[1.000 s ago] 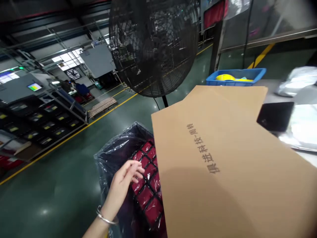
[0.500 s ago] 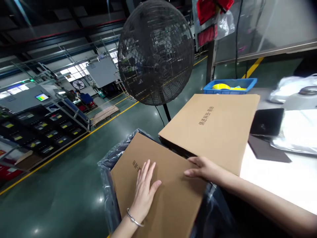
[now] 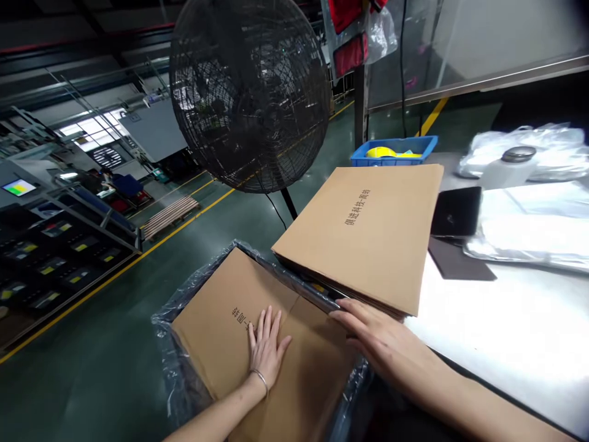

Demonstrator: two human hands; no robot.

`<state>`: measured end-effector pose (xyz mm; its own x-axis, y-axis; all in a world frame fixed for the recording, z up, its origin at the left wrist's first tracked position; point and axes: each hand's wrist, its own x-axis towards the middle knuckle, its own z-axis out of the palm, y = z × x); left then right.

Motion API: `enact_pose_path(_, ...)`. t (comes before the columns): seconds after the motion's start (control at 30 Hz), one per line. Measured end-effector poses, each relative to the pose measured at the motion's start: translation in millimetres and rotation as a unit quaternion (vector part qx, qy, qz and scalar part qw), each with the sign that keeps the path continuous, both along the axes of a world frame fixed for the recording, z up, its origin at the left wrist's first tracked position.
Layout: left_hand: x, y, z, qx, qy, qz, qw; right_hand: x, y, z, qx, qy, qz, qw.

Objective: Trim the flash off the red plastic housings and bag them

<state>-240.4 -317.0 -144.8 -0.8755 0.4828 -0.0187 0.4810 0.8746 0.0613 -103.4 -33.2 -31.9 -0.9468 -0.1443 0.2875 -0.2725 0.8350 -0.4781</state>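
A brown cardboard sheet (image 3: 216, 307) with dark printed characters lies inside a box lined with a clear plastic bag (image 3: 172, 368). My left hand (image 3: 265, 350), a bracelet at its wrist, rests flat on the sheet with its fingers spread. At the box's right rim is my right hand (image 3: 368, 328), fingers stretched out over the sheet's edge and the liner; they hold nothing that I can see. Just beyond that hand, a stack of cardboard sheets (image 3: 368, 233) with printed characters sits on the white table (image 3: 478, 325).
A large black fan (image 3: 253, 98) stands behind the box. On the table are a blue tray (image 3: 391, 161) with yellow things in it, a black flat object (image 3: 456, 212), a lidded container (image 3: 513, 169) and clear plastic bags (image 3: 534, 230). A wooden pallet (image 3: 170, 218) lies on the floor.
The cardboard sheet has gone down deeper into the lined box, my left hand pressing on it. My right hand has shifted to the box's rim. The view has turned slightly right.
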Motion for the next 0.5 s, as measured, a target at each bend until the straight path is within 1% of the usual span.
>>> enact_pose_path(0.1, 2, 1, -30.4, -0.026, 0.006, 0.001, 1.000, 4, -7, -4.7, 0.033, 0.001, 0.025, 0.999)
enact_pose_path(0.23, 9, 8, -73.5, -0.049, 0.008, 0.011, 0.999, 3, -19, -9.1, 0.053, -0.014, 0.063, 0.996)
enact_pose_path(0.3, 15, 11, -91.5, -0.055, 0.000, 0.011, 0.998, 1, -26, -13.0, 0.055, -0.024, 0.082, 0.995)
enact_pose_path(0.33, 16, 11, -97.9, -0.056, -0.005, 0.011, 0.998, -1, -29, -15.5, 0.056, -0.029, 0.090, 0.994)
enact_pose_path(0.37, 16, 11, -101.7, -0.056, -0.011, 0.009, 0.998, -2, -31, -18.2, 0.056, -0.035, 0.096, 0.993)
enact_pose_path(0.4, 14, 10, -102.6, -0.057, -0.017, 0.006, 0.998, -4, -32, -21.0, 0.056, -0.042, 0.098, 0.993)
enact_pose_path(0.43, 8, 7, -100.4, -0.056, -0.024, 0.003, 0.998, -5, -32, -23.9, 0.057, -0.051, 0.097, 0.992)
enact_pose_path(0.5, -13, -3, -88.4, -0.054, -0.033, 0.001, 0.998, -8, -30, -29.6, 0.058, -0.070, 0.083, 0.992)
